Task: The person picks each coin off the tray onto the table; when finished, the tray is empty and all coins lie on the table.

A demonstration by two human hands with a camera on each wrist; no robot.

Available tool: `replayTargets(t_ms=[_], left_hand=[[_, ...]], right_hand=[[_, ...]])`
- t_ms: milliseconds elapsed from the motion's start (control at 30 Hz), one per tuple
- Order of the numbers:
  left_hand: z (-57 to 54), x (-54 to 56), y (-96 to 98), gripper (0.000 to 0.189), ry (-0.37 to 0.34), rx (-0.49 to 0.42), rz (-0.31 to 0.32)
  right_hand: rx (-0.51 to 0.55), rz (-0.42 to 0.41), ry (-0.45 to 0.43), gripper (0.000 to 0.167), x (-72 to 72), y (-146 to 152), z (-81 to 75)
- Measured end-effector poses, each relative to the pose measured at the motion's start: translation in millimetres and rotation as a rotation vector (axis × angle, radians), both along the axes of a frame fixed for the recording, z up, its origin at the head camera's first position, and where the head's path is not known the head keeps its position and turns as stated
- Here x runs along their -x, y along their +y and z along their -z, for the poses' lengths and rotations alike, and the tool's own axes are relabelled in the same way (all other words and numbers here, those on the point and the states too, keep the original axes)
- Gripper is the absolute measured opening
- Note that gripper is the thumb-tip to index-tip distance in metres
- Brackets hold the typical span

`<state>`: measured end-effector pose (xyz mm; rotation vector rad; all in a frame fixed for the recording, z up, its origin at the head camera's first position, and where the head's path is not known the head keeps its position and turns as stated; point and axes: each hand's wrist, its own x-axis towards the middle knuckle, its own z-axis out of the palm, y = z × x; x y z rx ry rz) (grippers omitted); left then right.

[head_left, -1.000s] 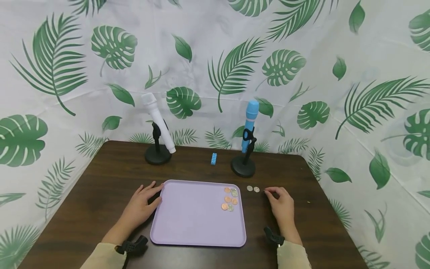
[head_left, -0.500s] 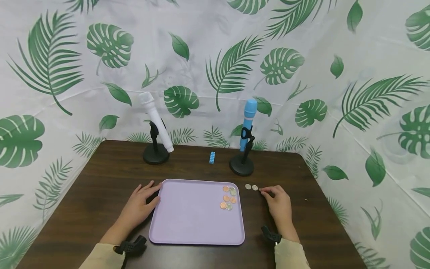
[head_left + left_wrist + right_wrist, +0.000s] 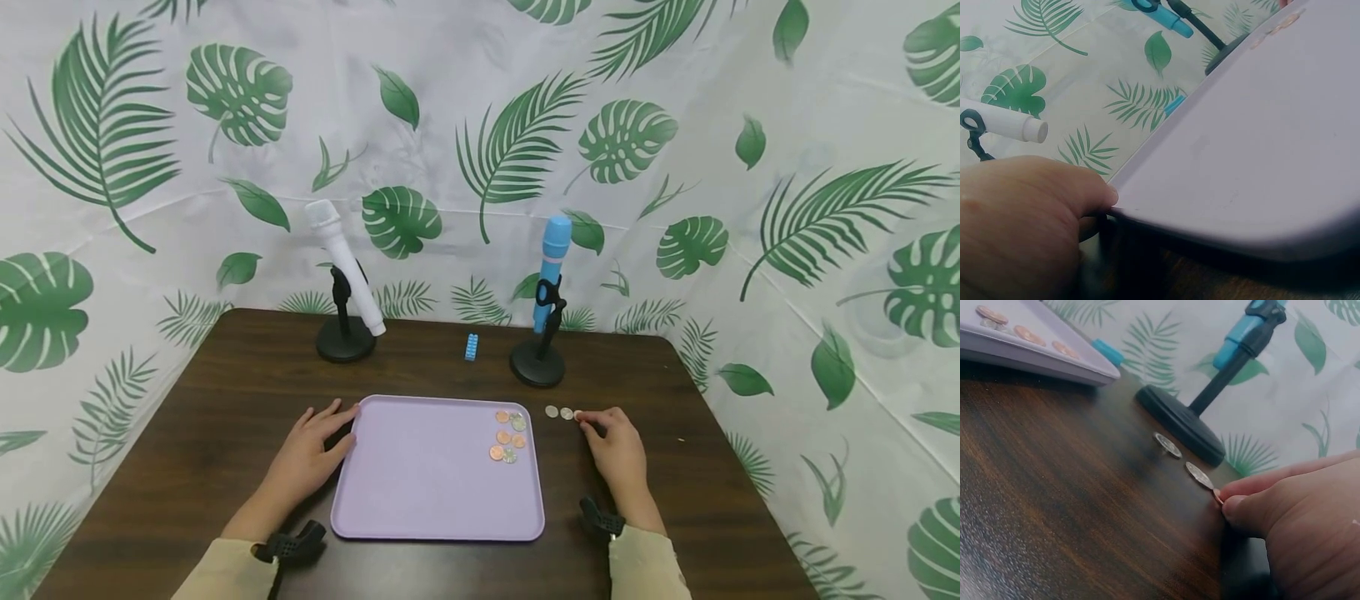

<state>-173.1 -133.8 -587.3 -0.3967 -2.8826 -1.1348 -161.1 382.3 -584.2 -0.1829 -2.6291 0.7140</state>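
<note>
My right hand (image 3: 619, 450) pinches a copper coin (image 3: 1218, 497) between thumb and index finger, low over the brown table. The coin's edge is at or very near a silver coin (image 3: 1199, 475); another silver coin (image 3: 1167, 445) lies a little further left. At the left rim of a lilac tray (image 3: 420, 525), my left hand (image 3: 303, 458) rests with its fingers extended, fingertips touching the edge near the far left corner. Several copper coins (image 3: 503, 437) and silver coins (image 3: 518, 423) lie inside the tray along its right side.
Behind the tray stand a white microphone (image 3: 345, 267) and a blue microphone (image 3: 552, 258), each on a black stand with a round base (image 3: 537, 367). A small blue toy brick (image 3: 471, 347) lies between them. A leaf-patterned cloth (image 3: 420, 142) hangs behind the table.
My right hand has moved slightly left with the coin, bringing it up to the end of the two silver coins. My left hand stays at the tray's edge.
</note>
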Motion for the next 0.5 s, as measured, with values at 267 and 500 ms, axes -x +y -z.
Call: replayTargets(t_ms=[267,500], left_hand=[[-0.2,1.0,-0.7,0.056,0.015,-0.004,0.001],[-1.7,-0.2,1.4,0.055,0.028,-0.001,0.003]], right_hand=[[0.004,-0.021,-0.011,0.022,1.4,-1.3,-0.7],[0.0,-0.026,-0.009,0.022,-0.4,0.4,0.4]])
